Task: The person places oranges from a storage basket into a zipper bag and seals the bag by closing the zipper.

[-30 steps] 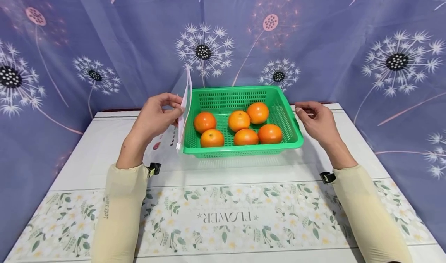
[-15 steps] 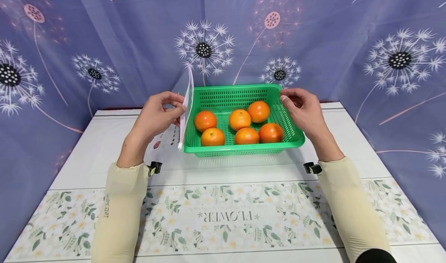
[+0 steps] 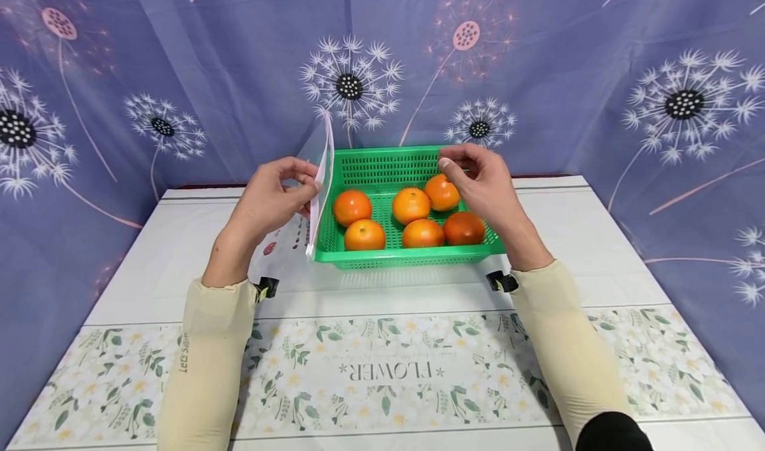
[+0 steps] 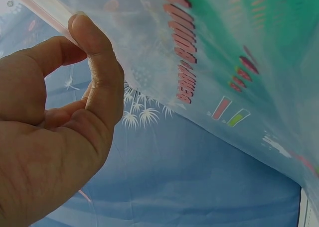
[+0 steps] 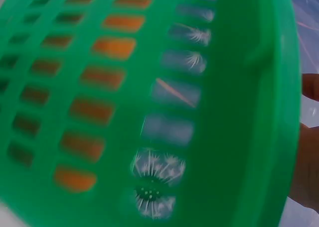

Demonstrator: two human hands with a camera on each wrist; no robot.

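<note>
Left sleeve (image 3: 206, 364) is cream, dark lettering (image 3: 184, 353); right sleeve (image 3: 564, 345) is cream too, rounded black patch (image 3: 615, 432). Small black unit (image 3: 268, 287) at each cuff (image 3: 222, 293).

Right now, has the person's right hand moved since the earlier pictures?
Yes. Against the green basket, the right hand has moved leftward, from beside its right end to over its inside.

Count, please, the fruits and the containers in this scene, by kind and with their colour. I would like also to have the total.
Orange round fruits: 6
Green basket: 1
Clear plastic bag: 1
Total: 8
</note>
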